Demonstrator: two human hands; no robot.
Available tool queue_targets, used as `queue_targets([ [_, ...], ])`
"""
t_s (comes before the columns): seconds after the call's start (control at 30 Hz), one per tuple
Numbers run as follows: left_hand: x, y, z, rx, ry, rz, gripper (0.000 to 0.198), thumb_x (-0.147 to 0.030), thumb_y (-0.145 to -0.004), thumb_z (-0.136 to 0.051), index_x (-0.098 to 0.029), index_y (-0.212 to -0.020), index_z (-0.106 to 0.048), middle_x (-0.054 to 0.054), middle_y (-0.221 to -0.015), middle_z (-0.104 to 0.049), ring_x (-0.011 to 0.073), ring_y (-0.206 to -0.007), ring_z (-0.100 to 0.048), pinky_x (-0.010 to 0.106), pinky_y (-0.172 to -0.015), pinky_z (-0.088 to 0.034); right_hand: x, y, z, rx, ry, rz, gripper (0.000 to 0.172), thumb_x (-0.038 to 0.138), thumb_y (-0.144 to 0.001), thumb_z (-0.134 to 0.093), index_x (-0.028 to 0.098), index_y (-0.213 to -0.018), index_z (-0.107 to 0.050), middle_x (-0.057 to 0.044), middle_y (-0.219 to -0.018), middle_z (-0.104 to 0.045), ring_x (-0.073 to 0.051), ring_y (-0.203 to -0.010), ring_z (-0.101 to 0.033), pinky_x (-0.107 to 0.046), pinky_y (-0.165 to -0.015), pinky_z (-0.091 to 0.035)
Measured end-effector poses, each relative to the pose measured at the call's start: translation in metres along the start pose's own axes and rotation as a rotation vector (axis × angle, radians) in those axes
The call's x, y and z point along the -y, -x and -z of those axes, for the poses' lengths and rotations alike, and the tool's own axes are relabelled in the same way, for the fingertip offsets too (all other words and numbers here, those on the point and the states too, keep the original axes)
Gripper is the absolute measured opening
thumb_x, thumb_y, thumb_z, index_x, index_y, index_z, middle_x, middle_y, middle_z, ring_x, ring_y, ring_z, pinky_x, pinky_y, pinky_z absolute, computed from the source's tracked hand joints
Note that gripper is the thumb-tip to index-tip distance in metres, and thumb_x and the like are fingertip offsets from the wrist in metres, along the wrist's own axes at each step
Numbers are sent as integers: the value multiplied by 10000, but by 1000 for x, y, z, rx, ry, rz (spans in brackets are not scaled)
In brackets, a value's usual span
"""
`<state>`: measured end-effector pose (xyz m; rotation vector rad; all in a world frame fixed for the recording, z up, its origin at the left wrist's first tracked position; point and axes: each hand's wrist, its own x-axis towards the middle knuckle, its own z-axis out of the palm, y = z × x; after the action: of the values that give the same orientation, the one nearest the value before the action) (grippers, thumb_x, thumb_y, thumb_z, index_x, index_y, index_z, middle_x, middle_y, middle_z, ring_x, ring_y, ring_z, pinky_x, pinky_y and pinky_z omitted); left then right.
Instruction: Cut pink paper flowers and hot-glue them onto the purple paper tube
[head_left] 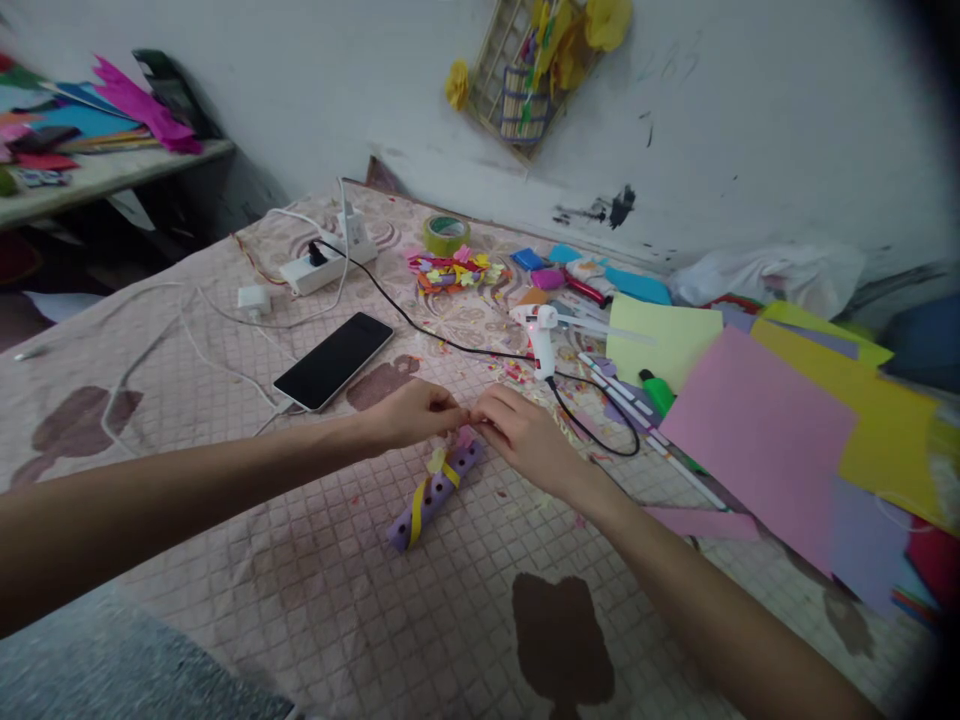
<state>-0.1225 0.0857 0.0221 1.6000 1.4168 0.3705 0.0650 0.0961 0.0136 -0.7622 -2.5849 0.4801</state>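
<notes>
At the far left, a side table [214,150] carries a heap of bright paper [142,105]. On the main table, covered by a patterned cloth [315,570], a white power strip [319,270] lies toward the back, with a phone [334,362] nearer, dark screen up, a white cable at its near end. Next comes the person's left hand [416,412], fingers curled, reaching in to meet the other hand's fingertips. Just below lies a purple paper tube [435,497], slanted on the cloth, dark-dotted and wound with yellow strip; a small pale yellow flower [437,460] and a pink piece [465,437] sit by its upper end. Behind are a roll of tape [446,235] and a pile of small cutouts [457,270]. The right hand [521,432] is bent inward, thumb and fingers drawn together; from here I cannot tell whether either hand grips anything. Just beyond it stands a white glue gun [540,340], its red light glowing. Farthest right, pink [761,430] and yellow sheets [892,455] overlap.
</notes>
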Motion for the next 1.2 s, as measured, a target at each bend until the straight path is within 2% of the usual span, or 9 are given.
queue_targets([
  [0.2,5,-1,2,-37,-97,-88,214,-318,-679,-585,-127,-728,-668,25,-638,-648,113,-592,-537,208,-544,-389,-2,1,-1,8,45,4,109,152,-888,-427,173,-832,-517,-53,-873,-535,-172,-855,-499,-282,-736,-412],
  [0.43,2,2,-2,-102,-167,-187,138,-208,-684,-553,-126,-696,-663,18,-619,-649,100,-566,-548,199,-540,-399,-2,0,-1,24,26,-9,110,148,-879,-425,177,-833,-519,-54,-876,-537,-177,-864,-504,-292,-749,-415],
  [0.53,0,4,-2,-106,-179,-173,137,-203,-688,-554,-120,-702,-661,24,-627,-652,102,-567,-557,197,-533,-402,0,3,-2,-53,-96,-82,88,137,-860,-443,187,-887,-511,-46,-907,-540,-160,-855,-517,-279,-750,-423],
  [0.67,0,8,-3,-125,-191,-148,127,-198,-688,-553,-125,-694,-658,23,-635,-653,105,-576,-570,196,-531,-406,6,16,-5,-147,-195,-294,105,148,-806,-494,196,-899,-505,-24,-835,-546,-144,-730,-527,-268,-658,-430],
  [0.9,0,14,-11,-159,-211,-108,109,-187,-678,-531,-143,-665,-629,22,-666,-655,124,-625,-583,217,-573,-419,17,35,-20,-46,-153,-404,214,282,-754,-610,194,-928,-519,-40,-875,-571,-179,-804,-548,-305,-701,-441],
  [1.03,-1,16,-13,-167,-218,-81,116,-212,-684,-523,-152,-677,-622,24,-687,-654,135,-644,-583,235,-599,-432,18,35,-25,-36,-128,-457,159,268,-779,-584,196,-909,-527,-28,-851,-588,-169,-771,-563,-293,-671,-440],
  [1.2,2,16,-15,-164,-221,-58,133,-255,-699,-520,-159,-672,-607,23,-685,-650,140,-644,-580,242,-602,-434,16,35,-26,-45,-131,-454,140,253,-773,-589,197,-887,-532,-21,-836,-598,-160,-754,-568,-276,-645,-429],
])
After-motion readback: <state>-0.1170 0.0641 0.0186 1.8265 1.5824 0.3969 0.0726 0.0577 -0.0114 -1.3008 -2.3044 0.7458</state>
